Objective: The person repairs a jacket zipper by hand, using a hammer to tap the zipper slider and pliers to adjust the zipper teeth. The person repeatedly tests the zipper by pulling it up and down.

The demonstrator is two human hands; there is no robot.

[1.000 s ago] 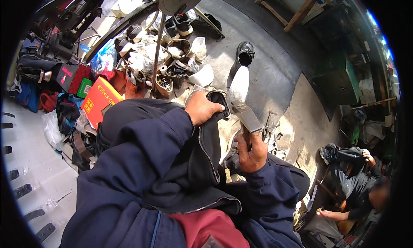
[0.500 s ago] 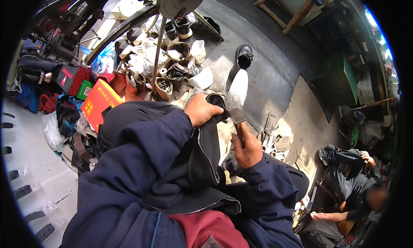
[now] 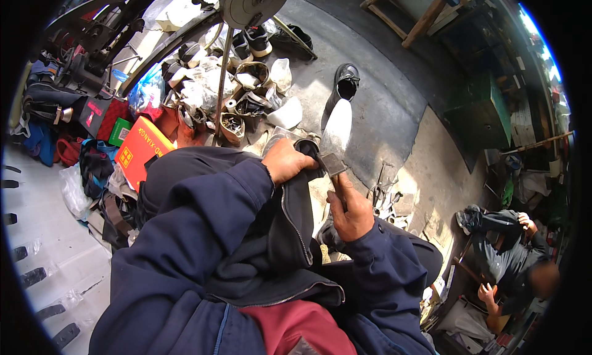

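My left hand (image 3: 287,161) is closed on a black piece that looks like a shoe (image 3: 306,146); only its dark, rounded opening shows past my fingers. In my right hand (image 3: 353,213) is a tool with a flat, grey, rectangular head (image 3: 334,164). My fingers wrap its lower part, and its exact kind cannot be made out. The tool's head is close beside the black piece, at my left fingertips; whether they touch is unclear. Both hands are in front of my knees, above my dark open jacket (image 3: 265,250) with its metal zip.
A black shoe (image 3: 346,84) stands on a dark mat (image 3: 388,127), beside a whitish curved piece (image 3: 338,126). Scraps and bags (image 3: 206,77) lie under a machine with a round wheel (image 3: 256,4). An orange box (image 3: 140,151) is at my left. Another person (image 3: 502,256) sits at right.
The tool in my right hand has shifted slightly left with its head tilted differently. My left hand stays almost still. The other person's lower hand has moved up toward their knee.
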